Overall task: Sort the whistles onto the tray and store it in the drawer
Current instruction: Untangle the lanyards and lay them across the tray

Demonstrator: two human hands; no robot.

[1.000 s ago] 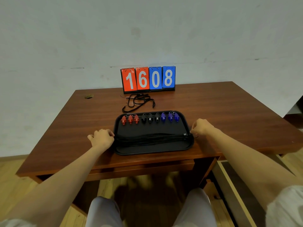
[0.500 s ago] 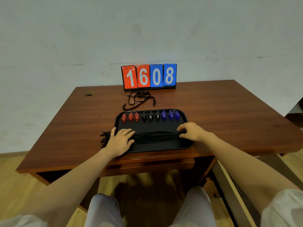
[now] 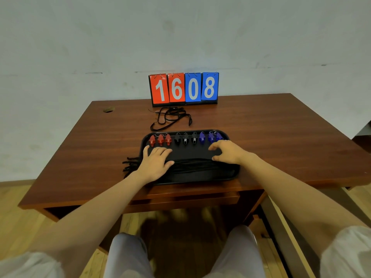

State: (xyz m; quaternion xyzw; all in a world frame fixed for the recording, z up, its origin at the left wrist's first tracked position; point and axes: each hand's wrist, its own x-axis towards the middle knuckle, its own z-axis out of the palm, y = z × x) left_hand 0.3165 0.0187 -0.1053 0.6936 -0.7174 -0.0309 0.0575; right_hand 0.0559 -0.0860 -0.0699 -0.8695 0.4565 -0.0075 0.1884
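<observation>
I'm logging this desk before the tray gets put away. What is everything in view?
Table: one, reddish-brown wood, against the wall.
Scoreboard: one, two red and two blue cards reading 1608, at the table's far edge.
Loose lanyard: one, black, on the table between scoreboard and tray.
Tray: one, black, at the table's near edge.
Red whistles: three, left of the row along the tray's far side.
Black whistles: three, middle of the row.
Blue whistles: three, right of the row.
Cords: a bundle, black, across the tray, ends spilling off its left side.
Drawer: one, pale-sided, open, below the table's right end.
Left hand: flat on the tray's left part.
Right hand: fingers resting on the tray's right part.
</observation>
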